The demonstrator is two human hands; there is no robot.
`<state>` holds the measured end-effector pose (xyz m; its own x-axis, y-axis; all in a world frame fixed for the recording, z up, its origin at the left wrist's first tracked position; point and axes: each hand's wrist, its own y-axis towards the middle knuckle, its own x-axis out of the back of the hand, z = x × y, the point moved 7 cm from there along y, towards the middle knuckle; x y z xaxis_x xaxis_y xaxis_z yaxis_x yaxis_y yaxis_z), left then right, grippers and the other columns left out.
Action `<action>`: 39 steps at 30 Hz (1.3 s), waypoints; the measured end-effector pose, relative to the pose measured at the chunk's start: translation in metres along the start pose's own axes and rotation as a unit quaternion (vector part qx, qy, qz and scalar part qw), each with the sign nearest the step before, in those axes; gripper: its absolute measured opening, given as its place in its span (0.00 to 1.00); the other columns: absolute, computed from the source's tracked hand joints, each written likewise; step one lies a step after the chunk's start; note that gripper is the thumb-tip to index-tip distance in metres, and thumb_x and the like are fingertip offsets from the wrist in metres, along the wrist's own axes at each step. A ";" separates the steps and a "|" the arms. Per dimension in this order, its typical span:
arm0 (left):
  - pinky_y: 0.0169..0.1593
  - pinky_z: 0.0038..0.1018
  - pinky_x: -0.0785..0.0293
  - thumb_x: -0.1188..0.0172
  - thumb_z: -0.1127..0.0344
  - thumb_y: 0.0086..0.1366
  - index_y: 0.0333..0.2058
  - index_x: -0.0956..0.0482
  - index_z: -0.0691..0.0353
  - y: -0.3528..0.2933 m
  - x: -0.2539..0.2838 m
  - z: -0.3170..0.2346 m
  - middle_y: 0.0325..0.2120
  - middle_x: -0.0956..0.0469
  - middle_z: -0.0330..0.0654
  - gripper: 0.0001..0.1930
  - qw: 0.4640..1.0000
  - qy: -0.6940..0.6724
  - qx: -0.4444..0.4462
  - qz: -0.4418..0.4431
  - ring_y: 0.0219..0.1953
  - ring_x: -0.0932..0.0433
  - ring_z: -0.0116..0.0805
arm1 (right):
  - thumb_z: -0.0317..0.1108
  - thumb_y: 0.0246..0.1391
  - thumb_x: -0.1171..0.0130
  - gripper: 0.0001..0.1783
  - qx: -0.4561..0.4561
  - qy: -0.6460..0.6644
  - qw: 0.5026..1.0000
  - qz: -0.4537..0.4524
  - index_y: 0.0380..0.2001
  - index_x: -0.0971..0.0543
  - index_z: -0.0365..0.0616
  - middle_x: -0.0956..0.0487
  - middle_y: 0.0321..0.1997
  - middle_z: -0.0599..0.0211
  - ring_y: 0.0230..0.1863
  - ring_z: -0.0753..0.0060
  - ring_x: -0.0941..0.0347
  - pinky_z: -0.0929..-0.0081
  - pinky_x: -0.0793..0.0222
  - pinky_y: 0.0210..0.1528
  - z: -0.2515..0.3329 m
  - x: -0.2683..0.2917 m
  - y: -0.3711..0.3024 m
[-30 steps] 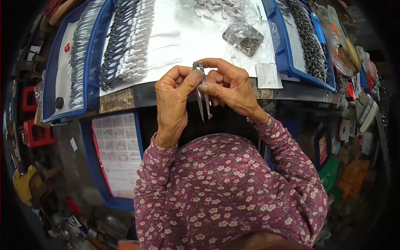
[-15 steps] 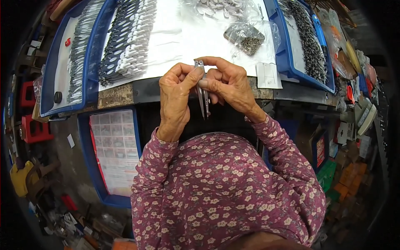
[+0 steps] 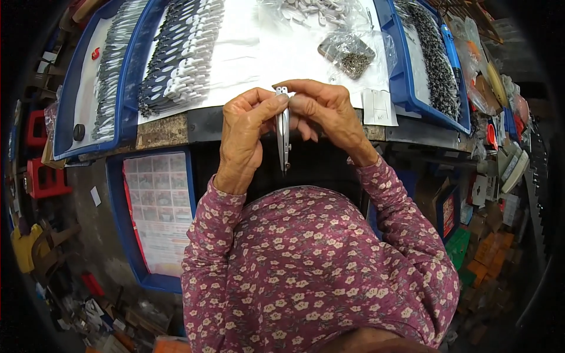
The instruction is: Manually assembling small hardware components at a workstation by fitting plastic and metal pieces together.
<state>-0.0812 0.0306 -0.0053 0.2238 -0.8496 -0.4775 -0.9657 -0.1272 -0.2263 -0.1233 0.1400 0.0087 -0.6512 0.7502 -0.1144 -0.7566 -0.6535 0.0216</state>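
Since the earlier frame both hands barely shifted; the slim metal piece [image 3: 283, 132] stayed upright between them, above the counter [image 3: 200, 125] edge, before my chest. My left hand [image 3: 247, 132] has its grip closed on the upper end, thumb and forefinger pinching. My right hand [image 3: 326, 112] pinches the same top. Beyond: bag of small screws [image 3: 351, 56], blue tray [image 3: 126, 65] of rowed parts.

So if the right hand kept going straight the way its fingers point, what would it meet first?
The right hand points toward the person's left, so it would probably meet the slim metal piece it already pinches, then the left hand right behind it. Depth is hard to judge here.
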 end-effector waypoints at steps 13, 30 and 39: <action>0.26 0.11 0.36 0.39 0.69 0.54 0.25 0.25 0.64 0.001 -0.004 0.006 0.20 0.26 0.33 0.05 0.991 -0.012 0.083 0.108 0.21 0.31 0.16 | 0.31 0.47 0.40 0.12 -0.039 0.202 0.974 0.093 0.35 0.23 0.34 0.24 0.26 0.71 0.23 0.88 0.33 0.93 0.39 0.23 -0.008 0.005 0.013; 0.24 0.17 0.37 0.46 0.72 0.59 0.31 0.33 0.67 0.009 -0.036 -0.012 0.18 0.30 0.37 0.06 0.959 0.224 -0.169 -0.026 0.21 0.32 0.21 | 0.31 0.50 0.43 0.13 0.026 0.095 0.995 -0.026 0.35 0.26 0.31 0.25 0.26 0.70 0.22 0.89 0.35 0.93 0.41 0.21 0.003 0.039 0.016; 0.23 0.35 0.34 0.48 0.72 0.59 0.30 0.35 0.66 0.000 -0.040 -0.026 0.18 0.28 0.50 0.05 0.856 0.427 -0.291 -0.026 0.20 0.27 0.47 | 0.33 0.50 0.45 0.08 0.068 -0.149 0.986 -0.015 0.29 0.23 0.39 0.28 0.19 0.74 0.16 0.88 0.40 0.90 0.46 0.15 0.028 0.067 0.044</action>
<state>-0.0939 0.0514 0.0363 0.3311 -0.8675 0.3712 -0.9150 -0.1992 0.3508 -0.2017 0.1649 0.0297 -0.6014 0.7784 0.1801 -0.7633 -0.6264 0.1581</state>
